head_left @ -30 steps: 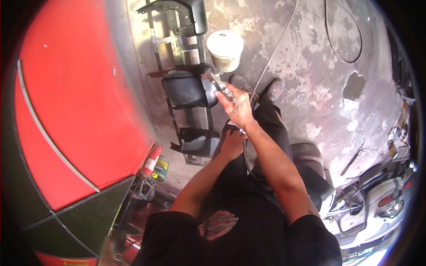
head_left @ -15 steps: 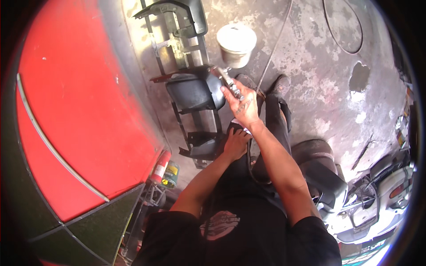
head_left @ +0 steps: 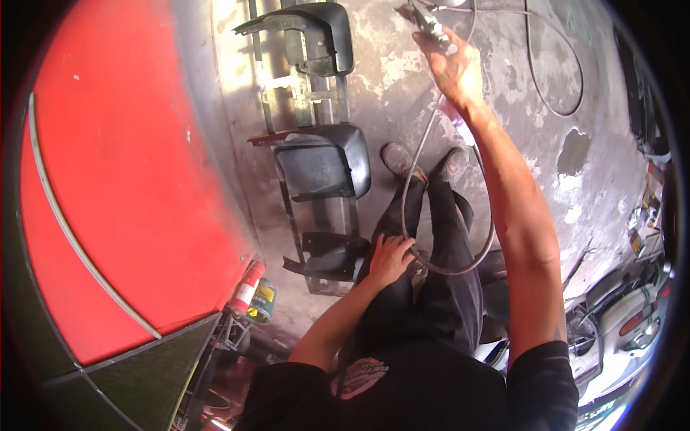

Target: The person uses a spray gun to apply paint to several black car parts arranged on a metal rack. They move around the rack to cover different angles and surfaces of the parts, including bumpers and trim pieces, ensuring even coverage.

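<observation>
My right hand (head_left: 458,70), raised at the top of the view, is shut on a metal spray gun (head_left: 430,25). Something pale pink (head_left: 457,121) hangs below the wrist, partly hidden by the forearm. A looping hose (head_left: 449,271) runs down past my legs. My left hand (head_left: 392,255) is low over my left thigh, fingertips curled at the hose. To their left, dark curved plastic panels (head_left: 323,161) rest on a metal rack (head_left: 309,100), with another panel (head_left: 327,251) lower down.
A red painted surface (head_left: 122,187) with a pale trim strip fills the left. A red canister (head_left: 248,286) and green can (head_left: 262,302) stand beside it. Scuffed concrete floor (head_left: 539,144) carries a coiled hose. Vehicle parts (head_left: 625,323) crowd the lower right.
My right hand has risen forward and rightward with the spray gun. The hose now forms a wide loop over my legs. My left hand has shifted slightly down; the white bucket is mostly out of view.
</observation>
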`<state>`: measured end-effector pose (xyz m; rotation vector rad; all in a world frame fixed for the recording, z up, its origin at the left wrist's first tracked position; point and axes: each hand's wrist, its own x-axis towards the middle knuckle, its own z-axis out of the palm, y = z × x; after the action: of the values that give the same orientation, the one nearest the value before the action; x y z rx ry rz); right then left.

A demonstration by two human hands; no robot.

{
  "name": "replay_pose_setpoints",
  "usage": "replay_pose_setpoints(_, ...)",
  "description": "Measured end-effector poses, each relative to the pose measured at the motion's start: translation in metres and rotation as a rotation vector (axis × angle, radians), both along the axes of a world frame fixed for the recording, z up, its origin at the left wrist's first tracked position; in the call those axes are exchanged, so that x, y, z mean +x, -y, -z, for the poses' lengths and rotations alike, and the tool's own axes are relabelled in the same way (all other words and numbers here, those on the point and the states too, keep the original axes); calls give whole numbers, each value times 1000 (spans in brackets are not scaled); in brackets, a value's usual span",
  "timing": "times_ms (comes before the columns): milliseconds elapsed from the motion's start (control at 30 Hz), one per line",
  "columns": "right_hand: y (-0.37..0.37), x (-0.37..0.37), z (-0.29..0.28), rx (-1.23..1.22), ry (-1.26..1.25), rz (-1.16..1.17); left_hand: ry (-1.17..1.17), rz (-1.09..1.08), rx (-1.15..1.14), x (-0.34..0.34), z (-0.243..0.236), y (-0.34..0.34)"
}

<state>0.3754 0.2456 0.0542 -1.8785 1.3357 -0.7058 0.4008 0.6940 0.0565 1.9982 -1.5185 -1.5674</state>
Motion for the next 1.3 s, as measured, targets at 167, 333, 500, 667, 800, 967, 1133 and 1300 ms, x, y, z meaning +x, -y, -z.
replay_pose_setpoints(167, -4, -2, -27, 11, -32, -237, 9, -28, 55, -6, -4, 1)
replay_pose_setpoints(333, -19, -12, -63, 240, -165, -689, 68, -75, -76, -24, -2, -7)
replay_pose_setpoints(500, 32, 28, -48, 125, -238, -745, 80, -123, -65, -31, -8, -1)
replay_pose_setpoints(667, 79, 83, -31, -386, -177, -332, 91, -192, -75, -36, -1, -9)
replay_pose_setpoints(800, 59, 64, -78, -138, -109, -248, 101, -199, -80, -36, 8, -18)
replay_pose_setpoints(967, -23, -18, -39, -8, -127, -404, 69, -122, -17, -35, 9, -25)
replay_pose_setpoints(1133, -108, -89, -71, 518, -252, -596, 82, -80, -10, -49, 7, -40)
replay_pose_setpoints(1300, -149, -130, -38, 282, -146, -328, 104, -74, 15, -71, 9, -48)
